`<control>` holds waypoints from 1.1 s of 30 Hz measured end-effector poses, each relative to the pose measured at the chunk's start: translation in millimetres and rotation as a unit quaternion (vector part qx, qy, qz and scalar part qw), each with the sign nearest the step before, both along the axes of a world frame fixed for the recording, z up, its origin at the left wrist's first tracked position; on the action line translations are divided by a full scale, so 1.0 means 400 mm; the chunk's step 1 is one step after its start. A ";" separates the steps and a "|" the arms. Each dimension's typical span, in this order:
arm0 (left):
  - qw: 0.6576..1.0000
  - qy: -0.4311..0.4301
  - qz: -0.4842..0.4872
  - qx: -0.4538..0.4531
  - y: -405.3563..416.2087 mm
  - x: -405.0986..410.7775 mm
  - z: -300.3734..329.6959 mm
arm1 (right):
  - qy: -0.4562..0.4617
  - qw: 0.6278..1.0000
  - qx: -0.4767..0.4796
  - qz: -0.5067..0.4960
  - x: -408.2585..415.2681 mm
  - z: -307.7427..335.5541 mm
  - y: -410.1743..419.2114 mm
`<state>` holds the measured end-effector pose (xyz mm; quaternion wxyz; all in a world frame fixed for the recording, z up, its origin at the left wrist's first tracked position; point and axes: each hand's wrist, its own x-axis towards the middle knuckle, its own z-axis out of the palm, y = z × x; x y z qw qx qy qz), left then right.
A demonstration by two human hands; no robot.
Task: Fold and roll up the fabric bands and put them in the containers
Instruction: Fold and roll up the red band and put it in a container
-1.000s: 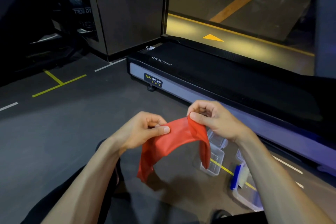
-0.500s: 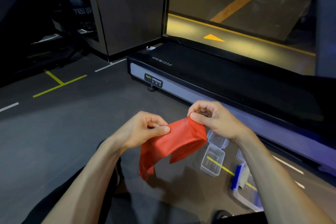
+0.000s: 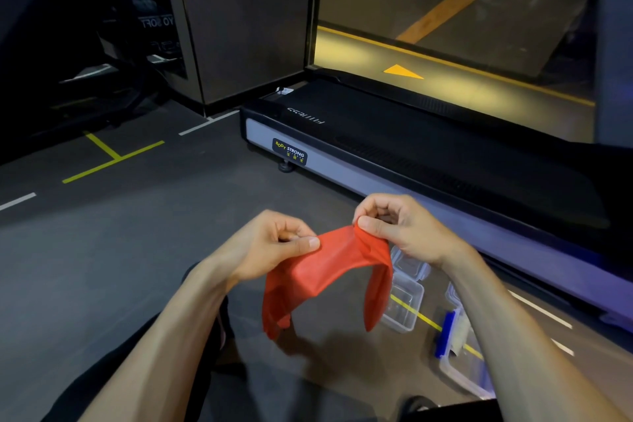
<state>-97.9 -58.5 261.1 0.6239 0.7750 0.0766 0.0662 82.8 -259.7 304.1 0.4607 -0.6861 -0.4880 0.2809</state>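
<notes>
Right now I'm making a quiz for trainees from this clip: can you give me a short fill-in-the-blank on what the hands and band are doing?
1. Both hands pinch a band whose colour is ____.
2. The band's two ends hang ____.
3. The empty clear container stands on the ____.
4. The long black machine behind the right hand and left hand is a ____.

Missing words: red; down; floor; treadmill

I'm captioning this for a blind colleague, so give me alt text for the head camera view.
Two bare hands hold a red fabric band in the air, the left hand and right hand each pinching its top edge so both ends hang down. Below, on the dark floor, sit clear plastic containers beside a treadmill.
</notes>
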 end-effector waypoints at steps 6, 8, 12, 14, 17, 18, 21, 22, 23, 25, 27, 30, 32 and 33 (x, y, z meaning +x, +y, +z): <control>1.000 -0.006 -0.015 0.001 -0.002 0.000 -0.004 | 0.017 0.999 -0.015 0.042 -0.005 -0.001 -0.003; 1.000 -0.009 -0.026 0.008 -0.009 0.004 -0.003 | 0.032 0.998 -0.014 0.057 -0.022 -0.007 0.007; 0.998 -0.014 -0.056 0.036 -0.024 0.008 -0.007 | 0.032 0.994 -0.021 0.101 -0.072 -0.031 0.049; 0.998 -0.008 -0.055 0.042 -0.020 0.006 -0.012 | -0.004 0.994 -0.029 0.109 -0.080 -0.034 0.060; 0.997 0.012 -0.051 0.050 -0.019 0.005 -0.019 | -0.046 0.991 -0.062 0.111 -0.072 -0.026 0.062; 0.997 0.016 -0.052 0.050 -0.022 0.005 -0.021 | -0.058 0.990 -0.070 0.110 -0.067 -0.026 0.061; 0.998 0.023 -0.041 0.050 -0.021 0.008 -0.025 | -0.091 0.986 -0.083 0.112 -0.059 -0.017 0.056; 0.998 0.028 -0.042 0.046 -0.016 0.006 -0.024 | -0.089 0.987 -0.077 0.113 -0.058 -0.008 0.052; 0.998 0.034 -0.049 0.036 -0.010 0.004 -0.023 | -0.074 0.989 -0.063 0.110 -0.055 0.001 0.046; 0.997 0.035 -0.066 0.007 -0.003 -0.002 -0.019 | -0.038 0.994 -0.027 0.096 -0.043 0.024 0.030; 0.998 0.027 -0.061 -0.008 -0.001 -0.007 -0.012 | -0.024 0.996 -0.007 0.084 -0.030 0.038 0.014; 0.999 0.013 -0.048 -0.008 -0.009 -0.006 0.002 | -0.023 0.997 -0.010 0.066 -0.018 0.036 -0.005; 0.999 0.012 -0.037 -0.002 -0.014 -0.007 0.008 | -0.019 0.998 -0.013 0.060 -0.015 0.033 -0.011; 0.999 0.014 -0.031 0.001 -0.015 -0.009 0.009 | -0.017 0.998 -0.014 0.056 -0.014 0.033 -0.013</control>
